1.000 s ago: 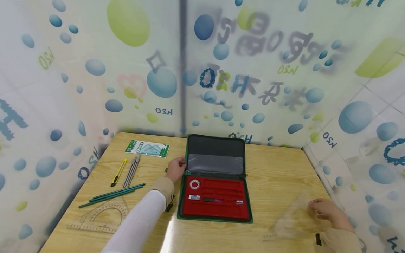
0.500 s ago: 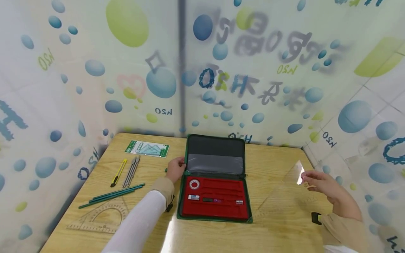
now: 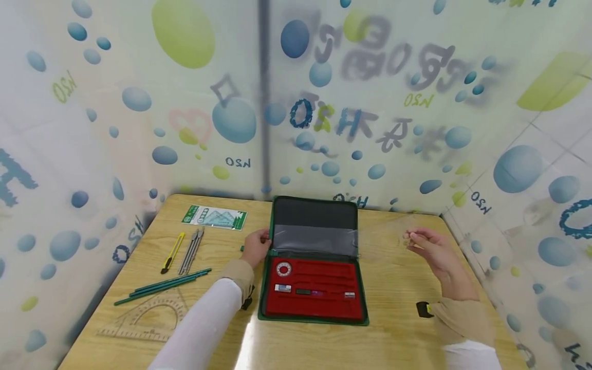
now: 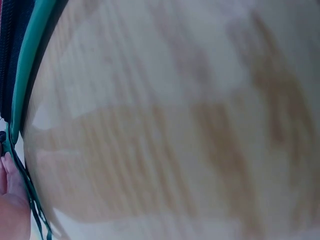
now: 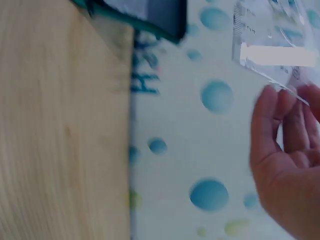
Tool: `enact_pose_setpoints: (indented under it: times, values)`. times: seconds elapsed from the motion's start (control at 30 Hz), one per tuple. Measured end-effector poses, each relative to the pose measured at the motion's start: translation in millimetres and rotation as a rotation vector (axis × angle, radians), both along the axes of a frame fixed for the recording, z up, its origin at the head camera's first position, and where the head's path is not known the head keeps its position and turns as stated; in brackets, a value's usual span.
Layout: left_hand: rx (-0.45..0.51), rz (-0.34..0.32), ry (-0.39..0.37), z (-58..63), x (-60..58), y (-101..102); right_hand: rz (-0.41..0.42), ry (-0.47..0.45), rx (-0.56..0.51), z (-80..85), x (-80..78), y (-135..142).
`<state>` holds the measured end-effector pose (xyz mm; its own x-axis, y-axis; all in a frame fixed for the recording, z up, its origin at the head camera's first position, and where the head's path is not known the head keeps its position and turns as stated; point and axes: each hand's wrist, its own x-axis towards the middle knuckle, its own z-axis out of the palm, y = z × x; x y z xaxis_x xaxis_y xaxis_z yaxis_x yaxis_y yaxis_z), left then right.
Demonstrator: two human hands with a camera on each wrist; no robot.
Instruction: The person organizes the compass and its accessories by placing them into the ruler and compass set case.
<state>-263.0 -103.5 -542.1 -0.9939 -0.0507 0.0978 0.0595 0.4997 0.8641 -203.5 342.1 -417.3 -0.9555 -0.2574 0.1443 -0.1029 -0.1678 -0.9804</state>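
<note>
A green zippered case (image 3: pixel 315 213) stands open in the middle of the table, its black lid with a clear pocket raised behind a red tray (image 3: pixel 319 308). My left hand (image 3: pixel 256 246) grips the lid's left edge; in the left wrist view the fingers (image 4: pixel 10 175) show beside the green trim. My right hand (image 3: pixel 430 249) pinches a clear plastic set square (image 5: pixel 275 35) by one edge, above the table to the right of the case. It is almost invisible in the head view. Set in the tray are an eraser (image 3: pixel 282 288), a small sharpener (image 3: pixel 349 295) and a white ring (image 3: pixel 283 269).
Left of the case lie green pencils (image 3: pixel 157 288), slim grey metal tools (image 3: pixel 190 252), a yellow utility knife (image 3: pixel 173 253) and a green-white packet (image 3: pixel 215 217). A clear set square with a protractor arc (image 3: pixel 152 331) lies near the left forearm. A patterned curtain (image 3: pixel 314 169) hangs behind the table.
My right hand has lifted the clear set square from the right of the table and carried it up and leftward, towards the case lid. The left hand stays at the lid's edge.
</note>
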Motion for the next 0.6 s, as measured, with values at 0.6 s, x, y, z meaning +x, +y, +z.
enact_pose_setpoints:
  times: [0.6]
  values:
    - [-0.011,0.012,-0.021,2.6,-1.1,2,-0.188,-0.060,0.214,-20.5,-62.5,-92]
